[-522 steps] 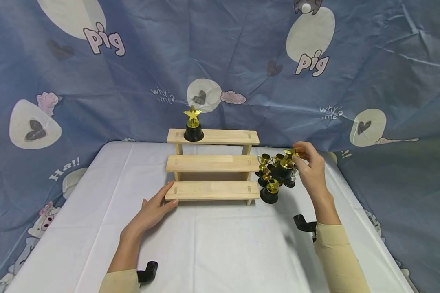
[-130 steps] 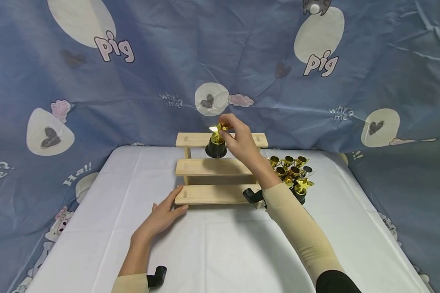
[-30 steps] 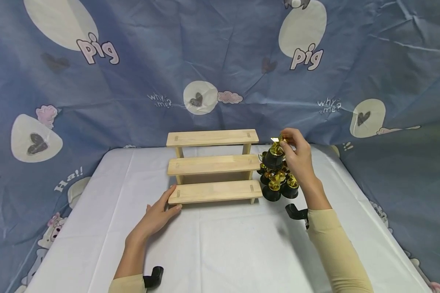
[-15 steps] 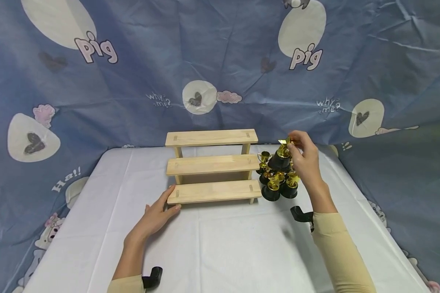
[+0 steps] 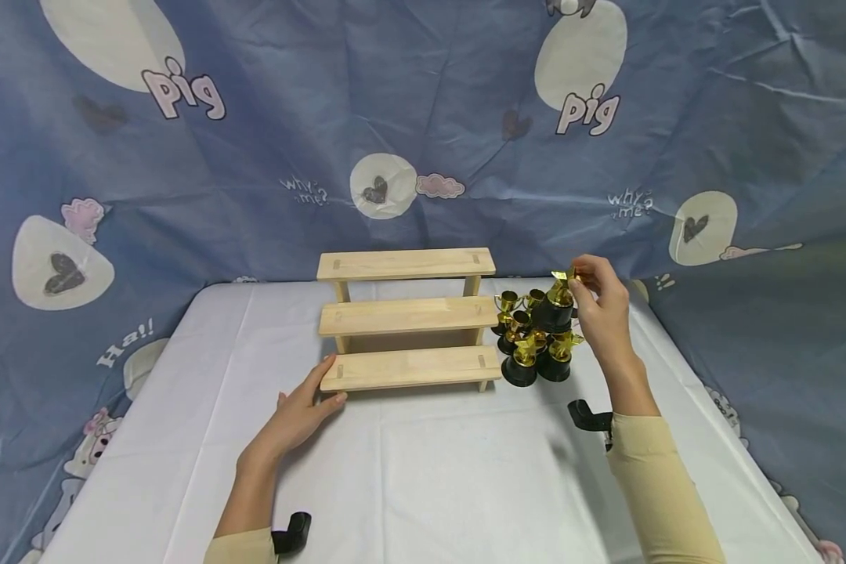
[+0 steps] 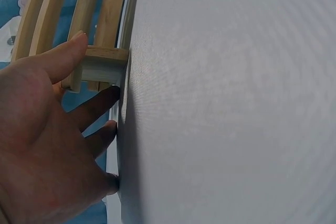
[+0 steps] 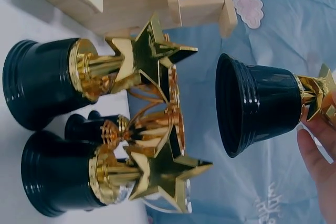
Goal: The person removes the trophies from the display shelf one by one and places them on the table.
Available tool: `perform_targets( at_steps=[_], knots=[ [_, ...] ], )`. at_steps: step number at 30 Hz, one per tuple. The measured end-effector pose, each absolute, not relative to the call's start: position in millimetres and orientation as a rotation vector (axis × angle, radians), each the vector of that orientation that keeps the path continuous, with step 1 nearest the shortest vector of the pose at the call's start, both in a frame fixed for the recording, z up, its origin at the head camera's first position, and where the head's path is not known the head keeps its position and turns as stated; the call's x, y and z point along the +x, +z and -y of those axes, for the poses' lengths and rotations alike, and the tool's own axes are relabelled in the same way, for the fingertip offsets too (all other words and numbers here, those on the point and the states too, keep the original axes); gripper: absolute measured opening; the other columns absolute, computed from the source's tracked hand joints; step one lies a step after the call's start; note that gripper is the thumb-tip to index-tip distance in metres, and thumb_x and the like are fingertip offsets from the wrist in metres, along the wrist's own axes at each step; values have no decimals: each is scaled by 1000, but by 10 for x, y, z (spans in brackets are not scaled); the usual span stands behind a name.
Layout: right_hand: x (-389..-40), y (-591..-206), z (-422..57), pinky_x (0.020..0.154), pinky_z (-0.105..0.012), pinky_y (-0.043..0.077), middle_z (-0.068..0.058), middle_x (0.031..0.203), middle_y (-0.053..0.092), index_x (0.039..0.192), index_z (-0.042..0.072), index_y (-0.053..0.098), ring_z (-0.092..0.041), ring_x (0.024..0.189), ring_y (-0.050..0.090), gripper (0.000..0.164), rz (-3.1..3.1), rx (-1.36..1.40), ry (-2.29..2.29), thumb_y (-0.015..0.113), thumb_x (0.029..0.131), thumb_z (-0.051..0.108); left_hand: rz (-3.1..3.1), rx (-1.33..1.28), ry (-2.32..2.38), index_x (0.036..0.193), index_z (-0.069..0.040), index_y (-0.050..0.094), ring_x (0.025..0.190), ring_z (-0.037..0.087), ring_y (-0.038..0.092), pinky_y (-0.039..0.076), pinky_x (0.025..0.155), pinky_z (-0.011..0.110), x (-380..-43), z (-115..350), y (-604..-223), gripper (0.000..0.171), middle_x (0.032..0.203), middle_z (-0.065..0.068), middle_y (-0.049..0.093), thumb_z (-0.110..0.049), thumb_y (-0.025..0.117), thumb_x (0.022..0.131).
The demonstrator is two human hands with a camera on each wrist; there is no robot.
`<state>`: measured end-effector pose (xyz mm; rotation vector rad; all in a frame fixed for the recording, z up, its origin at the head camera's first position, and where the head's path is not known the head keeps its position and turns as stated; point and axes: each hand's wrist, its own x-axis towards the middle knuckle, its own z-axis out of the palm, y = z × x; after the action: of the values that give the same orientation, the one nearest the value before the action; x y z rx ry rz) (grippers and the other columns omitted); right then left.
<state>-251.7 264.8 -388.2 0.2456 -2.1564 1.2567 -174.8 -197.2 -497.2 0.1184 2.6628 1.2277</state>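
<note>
My right hand (image 5: pixel 601 309) pinches a star trophy (image 5: pixel 555 307) by its gold star. The trophy hangs upright over the group on the table; its hollow black base (image 7: pixel 257 108) stands apart from the others in the right wrist view. Below it are two more star trophies, the left one (image 5: pixel 522 363) and the right one (image 5: pixel 558 358). Behind them are several small gold cup trophies (image 5: pixel 506 301), partly hidden. My left hand (image 5: pixel 294 415) holds the left end of the three-tier wooden display stand (image 5: pixel 409 370) between thumb and forefinger, its other fingers (image 6: pixel 102 139) spread at the tabletop.
The stand's three boards bear nothing. A white cloth covers the table (image 5: pixel 430 478). A blue printed curtain (image 5: pixel 437 117) hangs behind and at both sides. Black camera mounts (image 5: pixel 292 534) stick out from both wrists.
The star trophy once on the top board is gone from it; two star trophies now stand at the front of the group. Within the last second my right hand moved rightward with its trophy.
</note>
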Motion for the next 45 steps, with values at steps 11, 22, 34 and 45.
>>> perform_targets(
  at_steps=[11,22,34,45],
  knots=[
    [-2477,-3889,-2820,88,-14,44,-17,109,66,122,2,62,3,95,55,28,2124,212,1242,60,94,-4,-2657,104,1222,161,-30,12,152,45,13,-17,109,78,-1756,1976,-4986,79,167,12,16,-45,58,99],
    [-2418,-3922,-2973,87,-13,44,-14,107,65,121,2,62,4,93,57,28,2102,137,1218,58,94,-4,-2659,112,1221,161,-29,12,152,45,13,-18,108,78,-1760,1974,-5001,78,167,12,16,-44,58,99],
    [-2416,-3954,-3142,89,-15,44,-6,106,63,121,3,62,3,95,57,29,2115,59,1199,57,94,-6,-2658,110,1228,161,-30,12,153,45,12,-18,109,78,-1754,1968,-5003,79,167,12,15,-47,57,99],
    [-2370,-4002,-3218,87,-14,43,-12,109,65,123,3,61,2,95,56,31,2122,-9,1187,55,94,-6,-2664,123,1225,161,-28,12,152,46,13,-16,108,78,-1751,1974,-4978,78,167,13,16,-45,57,99]
  ],
)
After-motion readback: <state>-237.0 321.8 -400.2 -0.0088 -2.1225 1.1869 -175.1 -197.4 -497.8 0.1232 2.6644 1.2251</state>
